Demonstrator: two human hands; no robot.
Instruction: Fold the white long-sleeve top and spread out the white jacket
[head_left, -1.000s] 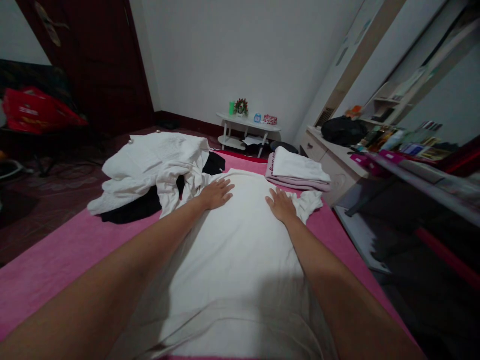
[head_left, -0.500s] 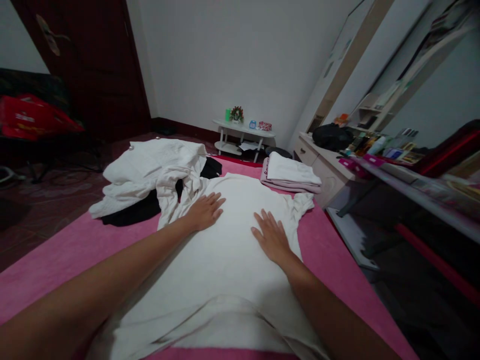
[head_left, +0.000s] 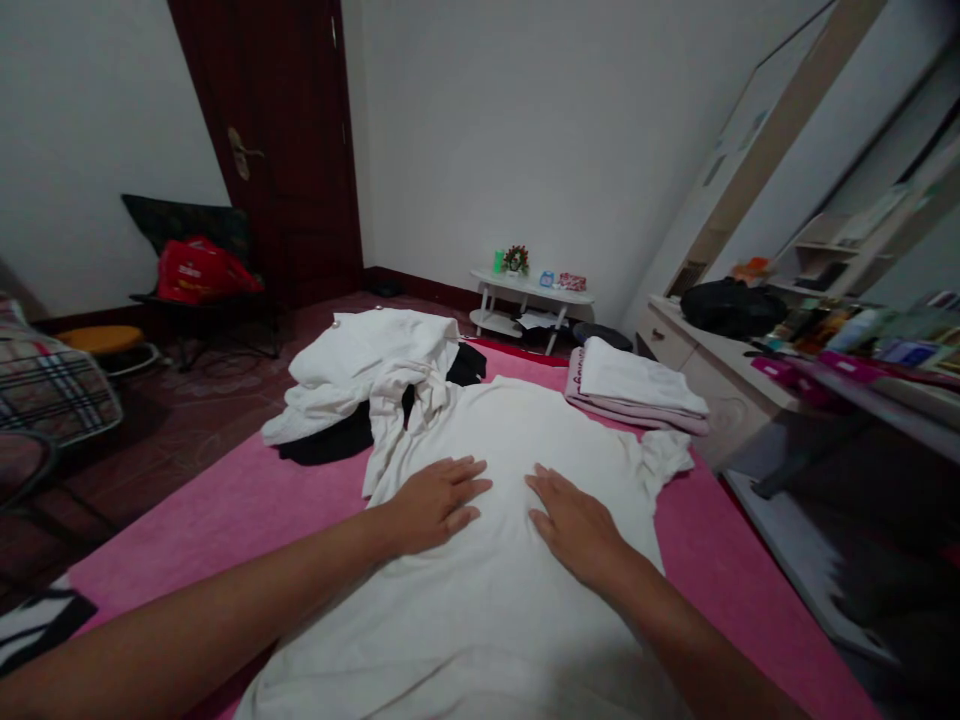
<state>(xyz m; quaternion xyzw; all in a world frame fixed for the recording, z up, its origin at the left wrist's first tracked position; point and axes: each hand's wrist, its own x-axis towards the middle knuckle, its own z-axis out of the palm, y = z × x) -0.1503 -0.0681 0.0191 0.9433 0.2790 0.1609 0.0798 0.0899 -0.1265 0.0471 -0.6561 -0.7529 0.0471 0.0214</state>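
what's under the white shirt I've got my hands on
A pink sheet shows beyond the edges of the shirt; anything lying directly beneath is covered and can't be seen.

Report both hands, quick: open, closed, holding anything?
Left hand: open on the shirt, holding nothing.
Right hand: open on the shirt, holding nothing.

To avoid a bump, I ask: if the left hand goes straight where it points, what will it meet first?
Sliding across the white shirt, the left hand would probably meet the right hand first, at its fingers, though it could narrowly pass beyond them.
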